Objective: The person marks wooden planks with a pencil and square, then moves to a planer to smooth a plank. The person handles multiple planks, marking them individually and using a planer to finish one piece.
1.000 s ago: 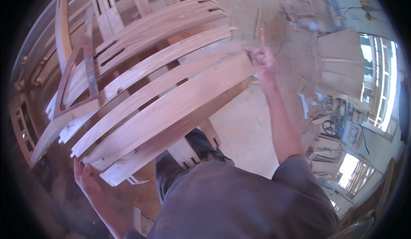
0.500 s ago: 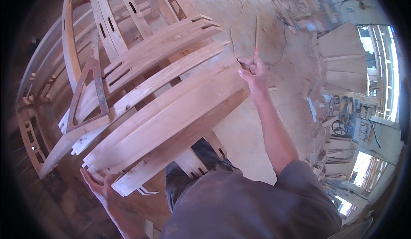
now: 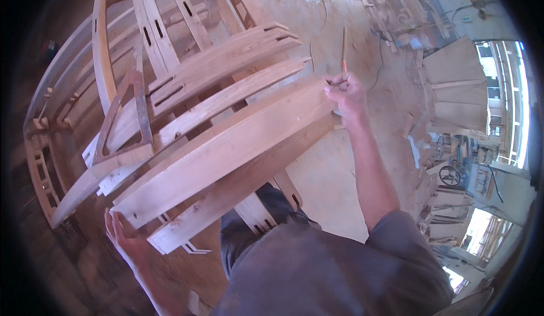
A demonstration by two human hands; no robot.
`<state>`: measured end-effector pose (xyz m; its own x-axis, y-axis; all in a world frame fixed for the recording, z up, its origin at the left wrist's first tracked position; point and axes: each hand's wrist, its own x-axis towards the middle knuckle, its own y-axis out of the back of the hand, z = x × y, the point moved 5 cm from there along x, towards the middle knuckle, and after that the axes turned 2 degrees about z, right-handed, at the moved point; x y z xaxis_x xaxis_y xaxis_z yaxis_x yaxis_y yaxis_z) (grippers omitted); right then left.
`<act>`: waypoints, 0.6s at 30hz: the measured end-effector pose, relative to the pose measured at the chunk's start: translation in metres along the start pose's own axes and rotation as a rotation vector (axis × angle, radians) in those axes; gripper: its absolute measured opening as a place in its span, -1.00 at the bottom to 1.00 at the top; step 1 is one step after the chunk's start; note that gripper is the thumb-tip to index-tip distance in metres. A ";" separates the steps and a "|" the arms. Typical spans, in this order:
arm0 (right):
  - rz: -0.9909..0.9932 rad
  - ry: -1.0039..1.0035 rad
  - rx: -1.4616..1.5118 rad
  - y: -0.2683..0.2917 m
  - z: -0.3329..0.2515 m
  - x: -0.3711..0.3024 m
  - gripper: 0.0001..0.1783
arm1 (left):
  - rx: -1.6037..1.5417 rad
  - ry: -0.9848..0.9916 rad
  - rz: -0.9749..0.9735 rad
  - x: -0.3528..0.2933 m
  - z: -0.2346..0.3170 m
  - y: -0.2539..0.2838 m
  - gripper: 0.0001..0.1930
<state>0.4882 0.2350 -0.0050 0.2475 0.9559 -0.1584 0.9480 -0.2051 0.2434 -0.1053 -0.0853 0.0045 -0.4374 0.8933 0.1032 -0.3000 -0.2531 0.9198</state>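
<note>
I'm watching remotely through the head view; the main thing is one long pale board (image 3: 238, 149), which is lying slantwise across the middle, left end near, right end far. The right hand (image 3: 347, 96) is pinching its far right end and also carrying an orange pencil (image 3: 344, 65) that's pointing away. The left hand (image 3: 120, 234) is touching the near left end, fingers raised; I can't tell if it's gripping or just bracing.

Handling it well, as I'm judging it: both ends should be getting even support so the board isn't twisting, the left fingers pressing flat on the end, the pencil tip clear of the wood. I'd be minding the edges too, since a curved rail (image 3: 238, 95) is lying just beyond and a near board (image 3: 229, 194) is sitting close on the body side. A rusty triangular frame (image 3: 141, 112) is standing off to the left, near enough to snag.

Pose: the right arm is reaching far, almost straight, fingers curling over the end. The left forearm is slanting up from the near edge, palm side turning toward the wood, thumb hard to make out.
</note>
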 end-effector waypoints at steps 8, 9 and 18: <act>0.031 -0.012 0.089 -0.001 0.011 -0.006 -0.72 | 0.269 -0.458 -0.126 0.023 0.121 -0.032 -0.39; 0.026 -0.009 0.123 -0.002 0.011 -0.006 -0.72 | 0.257 -0.515 -0.137 0.027 0.143 -0.040 -0.40; 0.060 0.008 0.077 0.019 0.032 -0.021 -0.73 | 0.280 -0.653 -0.147 0.009 0.194 -0.075 -0.46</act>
<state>0.5072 0.2041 -0.0274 0.3031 0.9429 -0.1380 0.9442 -0.2775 0.1778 0.0777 0.0139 0.0097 0.2123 0.9725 0.0960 -0.0502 -0.0873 0.9949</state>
